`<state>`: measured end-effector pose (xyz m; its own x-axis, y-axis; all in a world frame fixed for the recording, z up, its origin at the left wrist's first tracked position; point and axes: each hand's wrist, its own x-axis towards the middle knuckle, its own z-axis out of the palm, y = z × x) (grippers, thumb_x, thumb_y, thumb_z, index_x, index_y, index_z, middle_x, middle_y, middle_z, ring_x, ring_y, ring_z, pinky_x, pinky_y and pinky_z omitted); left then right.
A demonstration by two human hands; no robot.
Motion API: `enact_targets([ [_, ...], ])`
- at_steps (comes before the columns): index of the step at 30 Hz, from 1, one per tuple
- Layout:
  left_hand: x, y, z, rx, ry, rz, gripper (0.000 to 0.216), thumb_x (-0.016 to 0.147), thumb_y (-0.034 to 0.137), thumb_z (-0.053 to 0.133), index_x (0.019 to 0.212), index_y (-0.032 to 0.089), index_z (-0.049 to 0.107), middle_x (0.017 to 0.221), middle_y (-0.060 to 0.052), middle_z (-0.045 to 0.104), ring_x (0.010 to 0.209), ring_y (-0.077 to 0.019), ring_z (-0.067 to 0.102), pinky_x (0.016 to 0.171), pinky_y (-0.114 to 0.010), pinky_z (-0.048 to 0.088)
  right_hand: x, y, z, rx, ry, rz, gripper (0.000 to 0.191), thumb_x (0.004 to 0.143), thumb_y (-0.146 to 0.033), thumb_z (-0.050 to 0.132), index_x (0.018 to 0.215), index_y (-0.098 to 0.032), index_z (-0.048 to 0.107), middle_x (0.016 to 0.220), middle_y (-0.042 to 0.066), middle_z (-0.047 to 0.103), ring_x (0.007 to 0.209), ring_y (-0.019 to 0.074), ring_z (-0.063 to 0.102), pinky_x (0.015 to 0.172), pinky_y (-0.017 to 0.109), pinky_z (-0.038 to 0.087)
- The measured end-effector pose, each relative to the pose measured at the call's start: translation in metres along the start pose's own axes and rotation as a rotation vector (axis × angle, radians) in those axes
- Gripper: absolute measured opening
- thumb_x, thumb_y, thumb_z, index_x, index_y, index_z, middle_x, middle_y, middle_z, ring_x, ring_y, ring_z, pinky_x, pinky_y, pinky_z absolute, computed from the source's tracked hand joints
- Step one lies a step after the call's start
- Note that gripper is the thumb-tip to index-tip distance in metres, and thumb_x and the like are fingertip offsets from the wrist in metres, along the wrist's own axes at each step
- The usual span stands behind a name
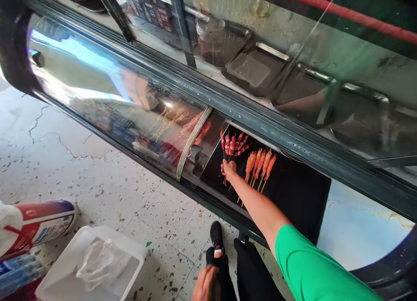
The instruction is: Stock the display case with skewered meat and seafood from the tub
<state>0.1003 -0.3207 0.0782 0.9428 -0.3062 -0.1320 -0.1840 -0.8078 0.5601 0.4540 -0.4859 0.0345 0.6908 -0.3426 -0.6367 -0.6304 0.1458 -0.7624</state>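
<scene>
My right hand (230,167), below a green sleeve, reaches into the display case with its fingers closed round the lower part of a red meat skewer (223,141). Several more red meat skewers (239,143) fan out just past it on a black tray (293,192). Right of my wrist lie several orange prawn-like skewers (259,162), their sticks towards me. Down at the bottom edge, my left hand (206,283) hangs in front of my legs, touching nothing I can see. Motion blur smears its fingers.
Curved glass (107,97) covers the case's left part, with more skewers (172,114) beneath. A dark metal rail (260,123) runs above my hand, with metal trays (257,68) behind glass. On the floor stand a white bin (130,249) holding a plastic bag and a red-and-blue bucket (48,220).
</scene>
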Motion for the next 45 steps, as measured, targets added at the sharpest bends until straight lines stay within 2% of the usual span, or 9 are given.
enact_targets([
  [4, 0.097, 0.022, 0.023, -0.012, 0.140, 0.158, 0.036, 0.090, 0.008, 0.042, 0.113, 0.023, 0.064, 0.106, -0.009, 0.070, 0.104, -0.0207, 0.065, 0.095, -0.035, 0.054, -0.050, 0.004, -0.092, -0.003, -0.171, -0.035, 0.031, 0.086, -0.036, 0.061, 0.064, -0.022, 0.045, 0.042, -0.008, 0.043, 0.029, 0.0056, 0.033, 0.028, 0.017, 0.018],
  [7, 0.177, 0.055, 0.031, 0.125, 0.039, 0.030, 0.034, 0.090, 0.010, 0.043, 0.118, 0.015, 0.061, 0.116, -0.013, 0.066, 0.107, -0.0234, 0.061, 0.099, -0.038, 0.050, -0.095, 0.021, -0.179, 0.007, -0.299, -0.158, 0.032, 0.081, -0.047, 0.067, 0.074, -0.022, 0.049, 0.048, -0.009, 0.046, 0.030, 0.0048, 0.033, 0.029, 0.017, 0.021],
  [11, 0.254, 0.099, 0.066, 0.233, -0.106, -0.274, 0.069, 0.081, 0.043, 0.067, 0.132, 0.001, 0.048, 0.116, -0.021, 0.061, 0.108, -0.0325, 0.057, 0.096, -0.041, 0.046, -0.140, 0.058, -0.271, -0.030, -0.126, -0.110, 0.039, 0.080, -0.059, 0.066, 0.077, -0.023, 0.049, 0.054, -0.008, 0.045, 0.034, 0.0054, 0.035, 0.031, 0.018, 0.025],
  [14, 0.283, 0.120, 0.109, 0.207, -0.126, -0.513, 0.107, 0.066, 0.061, 0.075, 0.140, -0.003, 0.034, 0.119, -0.024, 0.058, 0.112, -0.0354, 0.054, 0.097, -0.042, 0.041, -0.158, 0.086, -0.305, -0.056, 0.038, -0.054, 0.049, 0.074, -0.068, 0.066, 0.070, -0.023, 0.046, 0.052, -0.006, 0.044, 0.034, 0.0071, 0.036, 0.030, 0.020, 0.026],
  [19, 0.290, 0.135, 0.163, 0.182, -0.097, -0.634, 0.098, 0.063, 0.050, 0.079, 0.140, 0.006, 0.036, 0.126, -0.021, 0.055, 0.115, -0.0341, 0.052, 0.098, -0.043, 0.040, -0.165, 0.116, -0.317, -0.075, 0.149, -0.020, 0.060, 0.066, -0.078, 0.065, 0.069, -0.021, 0.046, 0.051, -0.007, 0.044, 0.035, 0.0068, 0.037, 0.031, 0.020, 0.029],
  [24, 0.300, 0.132, 0.169, 0.068, -0.153, -0.692, 0.051, 0.082, 0.019, 0.058, 0.129, 0.007, 0.044, 0.117, -0.019, 0.062, 0.110, -0.0265, 0.060, 0.086, -0.032, 0.048, -0.156, 0.131, -0.314, -0.083, 0.138, -0.001, 0.062, 0.066, -0.081, 0.063, 0.069, -0.022, 0.045, 0.050, -0.007, 0.045, 0.035, 0.0074, 0.039, 0.031, 0.020, 0.032],
  [30, 0.304, 0.115, 0.138, 0.037, -0.215, -0.604, 0.019, 0.094, 0.024, 0.046, 0.107, 0.015, 0.056, 0.096, -0.012, 0.072, 0.090, -0.0229, 0.070, 0.072, -0.029, 0.048, -0.147, 0.142, -0.308, -0.108, 0.134, 0.015, 0.062, 0.069, -0.082, 0.058, 0.070, -0.022, 0.045, 0.051, -0.005, 0.050, 0.036, 0.0093, 0.043, 0.032, 0.022, 0.034],
  [36, 0.288, 0.094, 0.082, 0.089, -0.136, -0.560, 0.032, 0.102, 0.032, 0.028, 0.103, 0.018, 0.056, 0.094, -0.009, 0.073, 0.084, -0.0199, 0.070, 0.067, -0.026, 0.045, -0.137, 0.131, -0.285, -0.103, 0.156, 0.030, 0.069, 0.060, -0.090, 0.056, 0.069, -0.023, 0.043, 0.050, -0.004, 0.051, 0.032, 0.0085, 0.041, 0.029, 0.022, 0.031],
  [45, 0.365, -0.003, 0.024, 0.273, -0.046, -0.612, 0.037, 0.102, 0.030, 0.022, 0.113, 0.015, 0.054, 0.097, -0.014, 0.072, 0.090, -0.0255, 0.070, 0.069, -0.030, 0.047, -0.120, 0.124, -0.264, -0.130, 0.185, -0.034, 0.067, 0.066, -0.089, 0.050, 0.071, -0.023, 0.044, 0.049, -0.002, 0.054, 0.032, 0.0099, 0.044, 0.031, 0.023, 0.036],
])
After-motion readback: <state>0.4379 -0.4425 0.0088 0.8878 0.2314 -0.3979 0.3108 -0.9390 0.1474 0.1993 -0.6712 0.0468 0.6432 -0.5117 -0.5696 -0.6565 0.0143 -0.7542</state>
